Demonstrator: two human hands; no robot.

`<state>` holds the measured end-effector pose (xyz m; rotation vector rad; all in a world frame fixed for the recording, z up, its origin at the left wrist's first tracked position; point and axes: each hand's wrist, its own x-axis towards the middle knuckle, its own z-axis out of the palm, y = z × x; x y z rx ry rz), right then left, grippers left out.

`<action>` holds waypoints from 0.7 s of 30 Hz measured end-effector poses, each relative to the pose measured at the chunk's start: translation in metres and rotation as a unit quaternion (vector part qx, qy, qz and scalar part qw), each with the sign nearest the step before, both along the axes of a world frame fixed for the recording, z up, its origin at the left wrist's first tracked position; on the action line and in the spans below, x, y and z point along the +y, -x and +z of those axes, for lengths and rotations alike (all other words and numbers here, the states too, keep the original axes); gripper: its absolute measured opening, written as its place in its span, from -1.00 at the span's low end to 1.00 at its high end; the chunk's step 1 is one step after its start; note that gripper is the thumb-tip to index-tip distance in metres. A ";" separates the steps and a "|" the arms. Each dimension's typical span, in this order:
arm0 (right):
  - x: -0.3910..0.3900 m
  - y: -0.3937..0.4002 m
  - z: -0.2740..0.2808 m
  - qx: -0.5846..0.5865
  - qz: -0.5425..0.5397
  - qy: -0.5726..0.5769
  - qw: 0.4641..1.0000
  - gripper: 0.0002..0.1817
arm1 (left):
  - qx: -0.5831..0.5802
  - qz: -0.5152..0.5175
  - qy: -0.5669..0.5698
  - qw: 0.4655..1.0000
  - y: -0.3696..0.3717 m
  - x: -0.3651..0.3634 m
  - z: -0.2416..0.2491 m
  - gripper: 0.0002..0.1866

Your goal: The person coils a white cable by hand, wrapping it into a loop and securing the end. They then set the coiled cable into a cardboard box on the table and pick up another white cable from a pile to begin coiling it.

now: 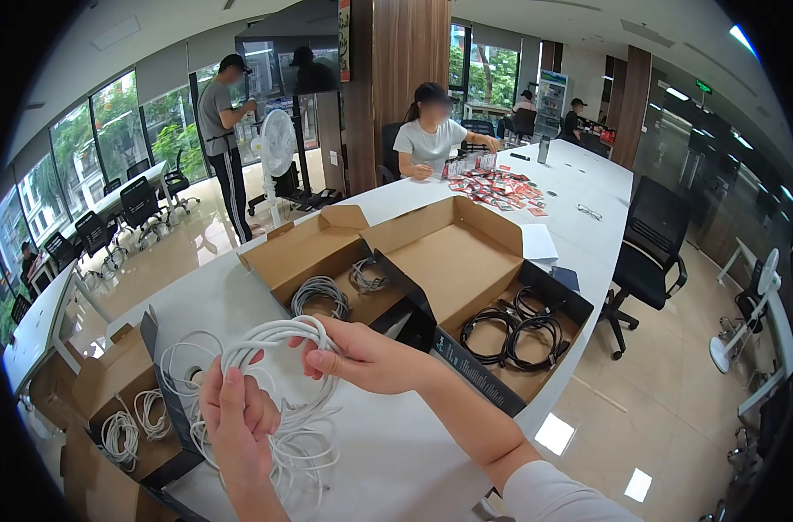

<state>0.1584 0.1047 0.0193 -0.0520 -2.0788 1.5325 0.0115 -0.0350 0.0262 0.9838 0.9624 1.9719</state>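
A looped white cable (279,331) is held up between my two hands above the table. My left hand (235,404) grips the left side of the coil with its fingers curled. My right hand (357,352) pinches the coil's right side between thumb and fingers. Below them, a loose tangle of white cable (301,452) lies on the white table (396,452). To the left, an open box (174,391) contains white cable bundles (120,438). Beyond my hands, a box holds grey cable coils (321,298). Black cable coils (535,339) lie in the open box (475,244) at right.
Across the table a seated person (431,135) handles red and white cards (501,187). Glasses (589,211), a white sheet (538,242) and a bottle (543,150) are on the tabletop. A person (227,139) stands by a white fan (276,143). A black chair (653,244) stands at right.
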 end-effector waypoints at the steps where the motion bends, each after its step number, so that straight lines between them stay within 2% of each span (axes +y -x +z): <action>1: -0.001 0.000 0.000 -0.009 -0.016 -0.017 1.000 -0.73 | 0.011 0.004 0.002 1.000 0.000 0.000 0.000 -0.69; 4: -0.006 -0.001 0.004 -0.016 -0.074 -0.089 0.993 -0.73 | 0.035 0.013 0.011 0.999 -0.002 0.001 -0.001 -0.73; 7: -0.005 0.002 0.002 -0.092 -0.135 -0.131 0.978 -0.76 | 0.072 0.028 0.046 0.996 -0.010 0.000 0.004 -0.79; 10: -0.004 0.005 -0.005 -0.088 -0.154 -0.128 0.976 -0.79 | 0.263 0.115 0.074 0.955 -0.011 0.002 0.000 -0.81; 13: -0.001 0.007 -0.010 -0.065 -0.184 -0.152 0.969 -0.76 | 0.399 0.155 0.054 0.902 -0.017 0.001 0.002 -0.74; 14: -0.002 0.006 -0.008 -0.059 -0.192 -0.142 0.969 -0.76 | 0.451 0.149 0.088 0.876 -0.022 -0.005 0.009 -0.66; 17: -0.005 0.004 -0.003 -0.040 -0.228 -0.129 0.964 -0.72 | 0.478 0.089 0.107 0.867 -0.033 -0.009 0.007 -0.53; 21: -0.002 0.007 -0.009 -0.020 -0.273 -0.126 0.953 -0.64 | 0.496 -0.012 0.067 0.866 -0.040 -0.008 0.003 -0.38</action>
